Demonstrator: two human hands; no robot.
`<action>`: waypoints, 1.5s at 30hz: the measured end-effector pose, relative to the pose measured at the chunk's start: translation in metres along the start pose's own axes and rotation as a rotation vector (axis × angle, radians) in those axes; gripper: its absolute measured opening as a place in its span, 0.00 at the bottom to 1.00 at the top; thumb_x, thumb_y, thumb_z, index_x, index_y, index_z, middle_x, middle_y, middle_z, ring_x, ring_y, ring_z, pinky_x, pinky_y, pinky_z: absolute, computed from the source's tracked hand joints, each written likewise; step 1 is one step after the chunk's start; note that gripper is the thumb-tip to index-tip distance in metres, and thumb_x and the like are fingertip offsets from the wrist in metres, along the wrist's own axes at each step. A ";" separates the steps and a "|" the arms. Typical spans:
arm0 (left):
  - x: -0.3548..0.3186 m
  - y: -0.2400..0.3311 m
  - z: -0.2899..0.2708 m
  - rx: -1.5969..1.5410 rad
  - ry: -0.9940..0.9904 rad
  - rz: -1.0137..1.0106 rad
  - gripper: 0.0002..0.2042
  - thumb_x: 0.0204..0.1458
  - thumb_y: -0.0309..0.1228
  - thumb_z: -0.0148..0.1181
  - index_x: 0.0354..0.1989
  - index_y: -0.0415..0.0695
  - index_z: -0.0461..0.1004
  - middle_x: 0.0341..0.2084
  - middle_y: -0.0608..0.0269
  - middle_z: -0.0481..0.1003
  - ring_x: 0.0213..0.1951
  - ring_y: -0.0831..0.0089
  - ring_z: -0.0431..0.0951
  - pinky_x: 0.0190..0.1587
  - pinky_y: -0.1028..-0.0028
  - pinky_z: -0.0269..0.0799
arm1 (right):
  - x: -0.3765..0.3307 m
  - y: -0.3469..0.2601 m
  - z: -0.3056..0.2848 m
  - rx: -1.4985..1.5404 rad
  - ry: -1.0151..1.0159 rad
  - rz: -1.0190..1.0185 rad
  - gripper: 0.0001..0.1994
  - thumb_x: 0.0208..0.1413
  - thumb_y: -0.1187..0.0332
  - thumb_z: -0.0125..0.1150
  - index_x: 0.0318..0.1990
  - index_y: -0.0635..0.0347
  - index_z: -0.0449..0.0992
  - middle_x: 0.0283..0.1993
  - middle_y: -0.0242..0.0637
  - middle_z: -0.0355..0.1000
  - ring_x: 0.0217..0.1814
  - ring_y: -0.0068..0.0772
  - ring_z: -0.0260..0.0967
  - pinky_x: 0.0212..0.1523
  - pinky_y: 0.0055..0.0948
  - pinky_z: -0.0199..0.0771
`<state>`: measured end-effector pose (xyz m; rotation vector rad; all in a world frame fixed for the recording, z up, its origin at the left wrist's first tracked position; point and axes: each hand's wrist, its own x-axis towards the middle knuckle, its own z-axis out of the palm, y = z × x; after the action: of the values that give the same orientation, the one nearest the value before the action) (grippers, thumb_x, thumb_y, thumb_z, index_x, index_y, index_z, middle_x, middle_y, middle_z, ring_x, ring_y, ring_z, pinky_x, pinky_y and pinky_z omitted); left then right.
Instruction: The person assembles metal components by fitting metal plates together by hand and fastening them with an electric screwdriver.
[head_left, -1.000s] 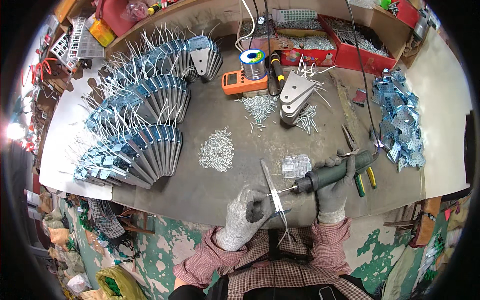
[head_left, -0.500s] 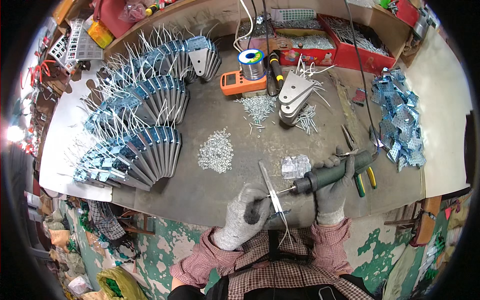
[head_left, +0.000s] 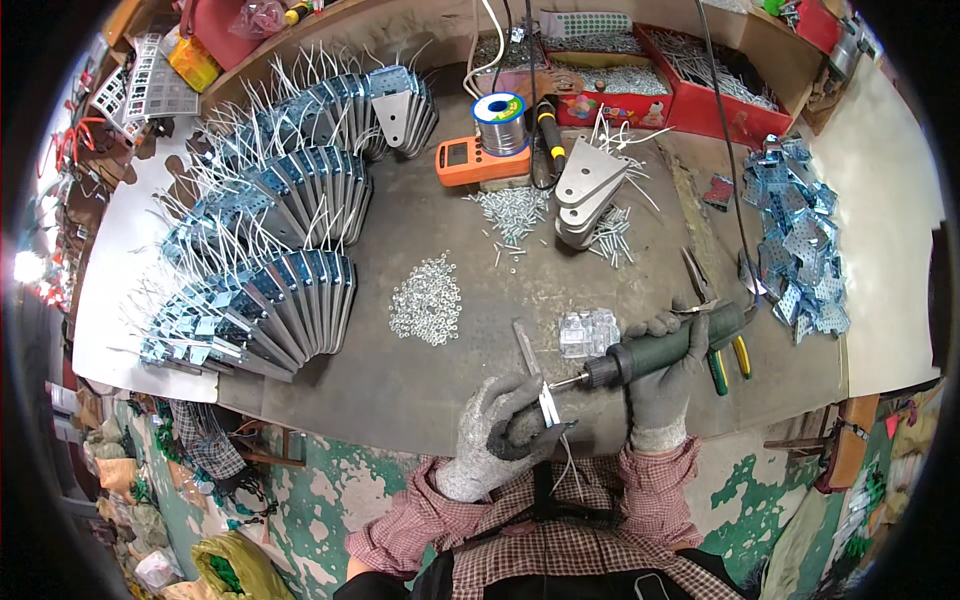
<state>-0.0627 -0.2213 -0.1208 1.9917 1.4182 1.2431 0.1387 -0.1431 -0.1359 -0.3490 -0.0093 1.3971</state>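
Our gloved left hand (head_left: 500, 425) gripping a metal bracket (head_left: 535, 385) at the grey desk's (head_left: 420, 375) near edge, right hand (head_left: 660, 375) clasping an electric screwdriver (head_left: 665, 348), fanned bracket stacks (head_left: 270, 270), loose nuts (head_left: 427, 300), peeling green wall below

screwdriver tip: hidden where the electric screwdriver (head_left: 665, 352) meets the metal plate (head_left: 532, 370)
plate lower end: covered by left hand (head_left: 497, 425) fingers
right hand (head_left: 660, 385): palm hidden behind screwdriver body
screws beside screwdriver (head_left: 425, 298): too small to tell kind
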 end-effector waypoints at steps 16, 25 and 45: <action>0.021 -0.023 -0.010 -0.012 -0.009 0.190 0.07 0.49 0.23 0.64 0.37 0.44 0.75 0.41 0.53 0.81 0.46 0.50 0.80 0.49 0.57 0.75 | 0.000 0.008 -0.002 -0.060 0.044 0.001 0.11 0.66 0.57 0.54 0.45 0.52 0.65 0.36 0.33 0.66 0.41 0.33 0.67 0.51 0.40 0.72; 0.025 -0.012 -0.013 -0.063 -0.146 0.237 0.06 0.55 0.23 0.54 0.39 0.42 0.75 0.47 0.43 0.78 0.53 0.44 0.77 0.54 0.56 0.72 | -0.007 0.006 0.006 0.127 0.076 -0.068 0.14 0.63 0.53 0.59 0.42 0.52 0.67 0.31 0.28 0.63 0.35 0.27 0.64 0.48 0.37 0.70; 0.066 -0.008 -0.076 0.383 -0.907 0.330 0.26 0.51 0.29 0.64 0.59 0.43 0.63 0.52 0.49 0.67 0.51 0.51 0.72 0.51 0.60 0.72 | -0.003 -0.231 0.002 -2.550 -0.330 -0.582 0.33 0.50 0.63 0.70 0.65 0.50 0.68 0.49 0.51 0.71 0.52 0.55 0.69 0.54 0.47 0.68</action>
<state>-0.1244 -0.1715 -0.0576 2.6029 0.9072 0.0438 0.3591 -0.1758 -0.0767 -1.8867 -2.0565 0.0417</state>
